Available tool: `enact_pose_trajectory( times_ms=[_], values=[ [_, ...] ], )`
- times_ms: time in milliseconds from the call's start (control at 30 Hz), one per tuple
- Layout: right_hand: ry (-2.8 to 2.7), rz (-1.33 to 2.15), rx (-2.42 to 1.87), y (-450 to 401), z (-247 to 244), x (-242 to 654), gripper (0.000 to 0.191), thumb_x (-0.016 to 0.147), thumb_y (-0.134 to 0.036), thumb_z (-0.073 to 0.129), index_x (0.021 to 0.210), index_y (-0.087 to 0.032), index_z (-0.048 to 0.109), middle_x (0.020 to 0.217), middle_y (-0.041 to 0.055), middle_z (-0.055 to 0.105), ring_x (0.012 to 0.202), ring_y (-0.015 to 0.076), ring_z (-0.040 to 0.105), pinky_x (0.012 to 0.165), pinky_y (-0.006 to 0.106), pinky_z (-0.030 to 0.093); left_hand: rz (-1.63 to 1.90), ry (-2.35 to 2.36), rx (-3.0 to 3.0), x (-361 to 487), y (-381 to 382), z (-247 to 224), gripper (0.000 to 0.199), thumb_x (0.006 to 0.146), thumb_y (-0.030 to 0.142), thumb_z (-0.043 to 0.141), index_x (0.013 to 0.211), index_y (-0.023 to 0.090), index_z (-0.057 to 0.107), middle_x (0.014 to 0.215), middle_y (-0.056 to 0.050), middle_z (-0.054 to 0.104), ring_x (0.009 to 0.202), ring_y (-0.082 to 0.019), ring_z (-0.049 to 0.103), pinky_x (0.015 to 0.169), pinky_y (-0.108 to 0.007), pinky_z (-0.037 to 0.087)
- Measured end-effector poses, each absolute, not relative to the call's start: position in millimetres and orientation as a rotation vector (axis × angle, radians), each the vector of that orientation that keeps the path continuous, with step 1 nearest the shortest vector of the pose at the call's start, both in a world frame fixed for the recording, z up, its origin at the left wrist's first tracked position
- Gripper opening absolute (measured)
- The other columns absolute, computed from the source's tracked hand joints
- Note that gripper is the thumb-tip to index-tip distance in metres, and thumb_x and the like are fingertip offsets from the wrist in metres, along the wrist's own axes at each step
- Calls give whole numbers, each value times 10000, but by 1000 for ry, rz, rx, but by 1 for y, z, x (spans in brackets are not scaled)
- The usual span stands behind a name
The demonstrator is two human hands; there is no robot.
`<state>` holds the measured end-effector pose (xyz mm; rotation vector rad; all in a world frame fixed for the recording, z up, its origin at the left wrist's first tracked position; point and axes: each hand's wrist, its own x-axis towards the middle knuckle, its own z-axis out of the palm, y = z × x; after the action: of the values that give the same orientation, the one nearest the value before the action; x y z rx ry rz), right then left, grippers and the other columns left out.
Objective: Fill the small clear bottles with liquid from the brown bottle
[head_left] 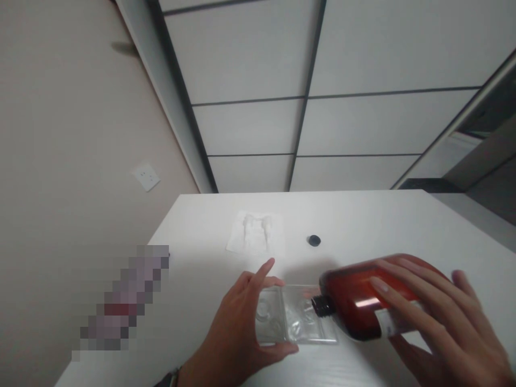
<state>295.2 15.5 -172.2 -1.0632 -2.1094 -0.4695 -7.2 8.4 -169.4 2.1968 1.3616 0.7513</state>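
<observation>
- The left hand point(239, 328) grips the clear tray point(290, 309), fingers at its far edge and thumb at its near edge.
- The right hand point(447, 322) holds the amber bottle point(349, 295), tipped on its side, its open mouth over the tray's right part.
- The tray is low on the white surface point(201, 290).
- Beyond it lie a black cap point(315, 241) and a white packet point(257, 236).

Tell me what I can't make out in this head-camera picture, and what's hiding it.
In the head view:
Label on the red-brown bottle: print blurred, partly covered by the right hand.
Clear tray: left edge covered by the left hand.
Pixelated patch: masks whatever lies beneath it.
Pale items at the back: too faint to identify against the white sheet.
</observation>
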Motion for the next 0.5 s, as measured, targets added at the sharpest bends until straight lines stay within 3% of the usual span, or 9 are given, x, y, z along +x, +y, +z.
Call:
enact_pose_trajectory(
  times_ms=[133, 367, 500],
  values=[
    [-2125, -466, -1096, 14, -167, 292, 815, 965, 23, 597, 1653, -339, 353, 1396, 127, 653, 1349, 324, 595, 1278, 644, 275, 761, 1366, 2206, -7, 10, -169, 1343, 547, 98, 992, 1596, 345, 191, 1349, -70, 730, 1177, -349, 711, 1034, -553, 606],
    [-2135, -435, -1098, 13, -166, 290, 657, 938, 42, 626, 1507, -274, 536, 1397, 138, 650, 1352, 320, 580, 1274, 640, 277, 755, 1376, 2195, -7, 10, -165, 1320, 560, 63, 971, 1588, 375, 202, 1371, -67, 722, 1188, -353, 707, 1027, -561, 607],
    [-2124, -447, -1096, 12, -165, 290, 710, 939, 44, 619, 1553, -289, 494, 1381, 142, 659, 1324, 325, 600, 1259, 649, 297, 761, 1369, 2200, -8, 10, -165, 1328, 551, 71, 982, 1585, 373, 206, 1377, -67, 720, 1185, -347, 706, 1025, -551, 609]
  ],
)
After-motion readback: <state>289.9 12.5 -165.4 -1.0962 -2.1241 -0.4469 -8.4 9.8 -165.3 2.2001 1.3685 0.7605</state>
